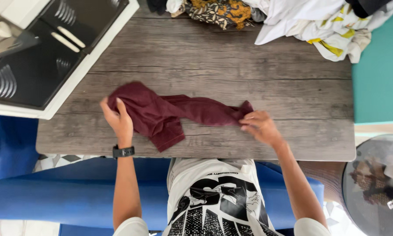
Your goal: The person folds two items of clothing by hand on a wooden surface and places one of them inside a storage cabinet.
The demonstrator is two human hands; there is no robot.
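Garment: where it lies twisted mid-table on the grey wood-grain table (pixel 257 74), the crumpled maroon cloth garment (pixel 170 114) hides its own shape.
Left hand (pixel 117 119): fingers closed around the garment's left end.
Right hand (pixel 258 126): fingertips pinching its right end.
Laundry pile (pixel 319 19): table's far edge, cut off.

Bright, even daylight, soft shadows; sharp focus, slight bending at edges.

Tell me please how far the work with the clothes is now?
Done: no folded clothes show on the table. In hand: the left hand and right hand each grip one end of a dark red garment, which lies bunched and twisted between them, not yet flat. Left: a pile of mixed clothes waits at the far edge.
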